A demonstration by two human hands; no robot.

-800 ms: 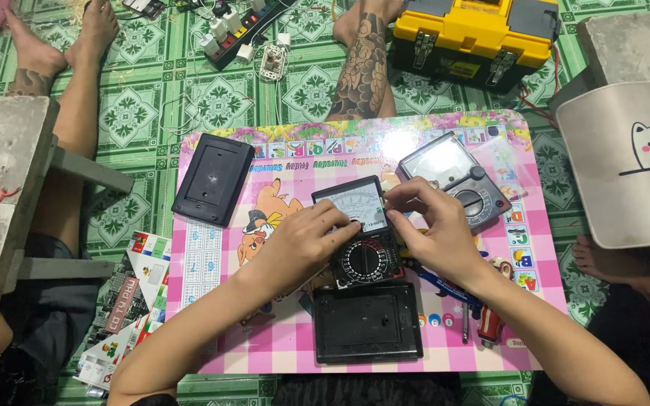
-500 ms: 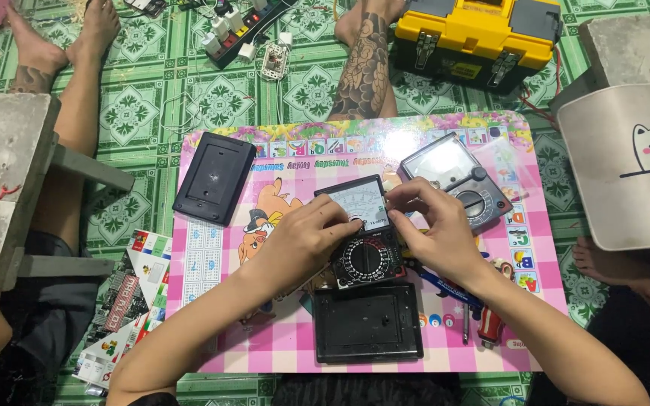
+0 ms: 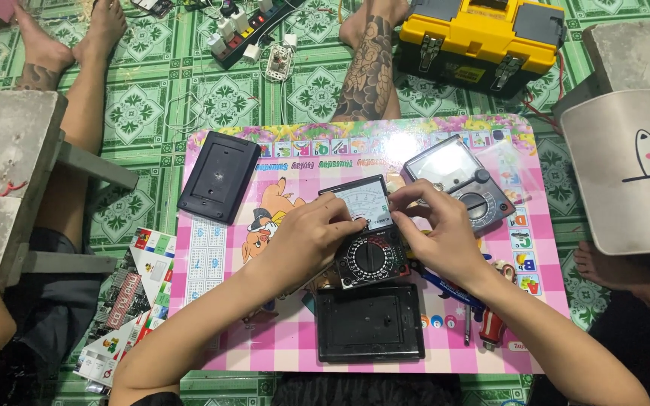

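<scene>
Closest to the person lies a flat black back cover on the pink table. Just past it is the black meter with the round dial and the white needle window. It sits in the middle of the table, and both hands are on it.

The left hand is curled over the left side of the meter, with its fingertips bent down onto the edge of the window. The right hand is curled on the right side, and its thumb and first finger pinch the top right corner. Both hands are partly closed and gripping the meter.

The step looks like fitting or pressing the front of the meter into place. The next move would need a soft, even push from both sides so nothing cracks or slips.

A blue pen and a red-handled screwdriver lie by the right wrist, partly under the arm. Farther off are a second grey meter and another black cover. Beyond the table are a yellow toolbox, a power strip, and other people's bare legs.

What the fingertips are pressing is hidden; it may be a small catch, but I cannot tell. The left side of the meter is covered too.
</scene>
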